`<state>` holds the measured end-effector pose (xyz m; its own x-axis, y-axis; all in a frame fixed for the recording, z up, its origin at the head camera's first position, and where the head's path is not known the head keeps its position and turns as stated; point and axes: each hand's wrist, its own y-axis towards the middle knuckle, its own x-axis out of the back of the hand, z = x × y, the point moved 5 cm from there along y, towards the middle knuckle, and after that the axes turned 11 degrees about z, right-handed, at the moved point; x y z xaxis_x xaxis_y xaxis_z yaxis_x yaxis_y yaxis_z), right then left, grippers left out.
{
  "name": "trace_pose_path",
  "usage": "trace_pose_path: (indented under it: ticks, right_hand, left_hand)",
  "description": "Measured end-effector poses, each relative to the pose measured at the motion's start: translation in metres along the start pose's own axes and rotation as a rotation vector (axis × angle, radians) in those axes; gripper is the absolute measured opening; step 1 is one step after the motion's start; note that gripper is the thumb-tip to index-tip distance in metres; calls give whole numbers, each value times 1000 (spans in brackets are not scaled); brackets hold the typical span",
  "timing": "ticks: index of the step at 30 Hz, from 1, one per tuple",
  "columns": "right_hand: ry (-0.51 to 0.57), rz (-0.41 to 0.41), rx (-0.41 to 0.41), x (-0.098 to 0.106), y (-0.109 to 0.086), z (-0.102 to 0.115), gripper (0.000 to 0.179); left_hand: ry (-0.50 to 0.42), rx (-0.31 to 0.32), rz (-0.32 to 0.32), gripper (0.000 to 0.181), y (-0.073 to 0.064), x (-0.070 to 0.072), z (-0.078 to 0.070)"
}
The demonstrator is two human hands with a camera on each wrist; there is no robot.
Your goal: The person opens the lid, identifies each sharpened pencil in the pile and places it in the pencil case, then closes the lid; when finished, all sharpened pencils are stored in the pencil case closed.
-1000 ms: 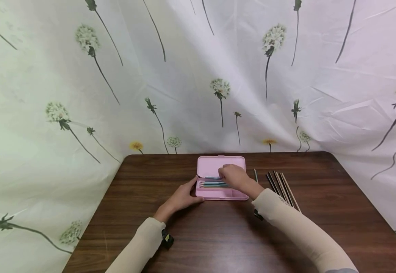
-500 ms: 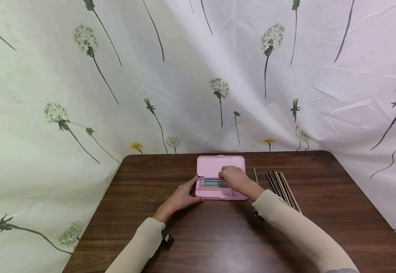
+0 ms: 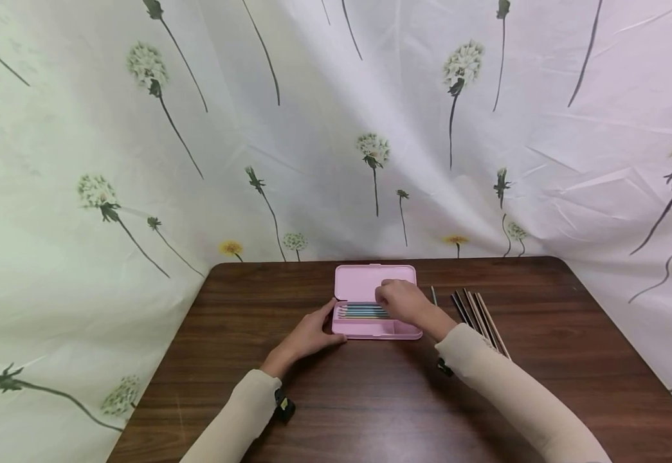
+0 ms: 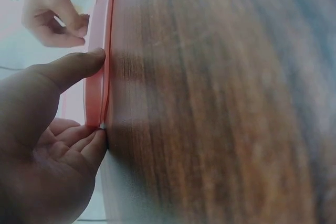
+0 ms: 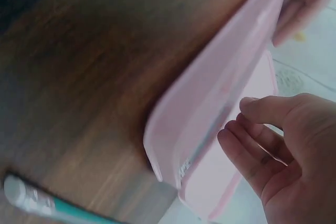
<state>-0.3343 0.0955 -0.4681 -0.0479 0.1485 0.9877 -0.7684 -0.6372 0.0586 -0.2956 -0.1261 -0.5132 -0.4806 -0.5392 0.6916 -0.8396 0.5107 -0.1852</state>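
Note:
A pink pencil case (image 3: 364,329) lies on the table with its lid (image 3: 355,281) folded back. Several blue-green pencils (image 3: 361,311) fill its rear compartment, tips to the left. My left hand (image 3: 309,331) grips the left end of the case, thumb along the front wall and fingers round the corner, as the left wrist view also shows. Over the right part of the pencils hovers my right hand (image 3: 405,302). Its fingers (image 5: 233,135) are loosely bent in the right wrist view, thumb apart from them, and nothing shows between them. The hand hides the pencils' right ends.
A single green pencil (image 3: 434,296) lies on the table just right of the case. Further right is a row of black and tan pencils (image 3: 477,315), partly covered by the right sleeve (image 3: 486,366). A flower-print cloth (image 3: 324,161) hangs behind the table (image 3: 347,399).
A pencil near the right fingers, lying askew at the compartment's back a second ago, now lies level with the others. The right hand has shifted slightly right; the left hand stays put.

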Motion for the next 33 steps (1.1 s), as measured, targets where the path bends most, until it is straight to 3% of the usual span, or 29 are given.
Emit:
trace_pose_path:
  ticks: [6, 17, 25, 28, 33]
  right_hand:
    - [78, -26, -61, 18, -14, -19, 10]
    - [109, -24, -166, 38, -47, -54, 6]
    - [111, -27, -272, 36, -75, -75, 6]
    - [131, -6, -320, 29, -84, -81, 4]
    - [186, 44, -422, 12, -96, -87, 15]
  left_hand:
    - [7, 22, -10, 96, 0, -1, -2]
    - [3, 15, -15, 96, -1, 0, -2]
    - [1, 12, -14, 96, -1, 0, -3]
    - [3, 11, -14, 96, -2, 0, -4]
    - [7, 10, -15, 96, -1, 0, -3]
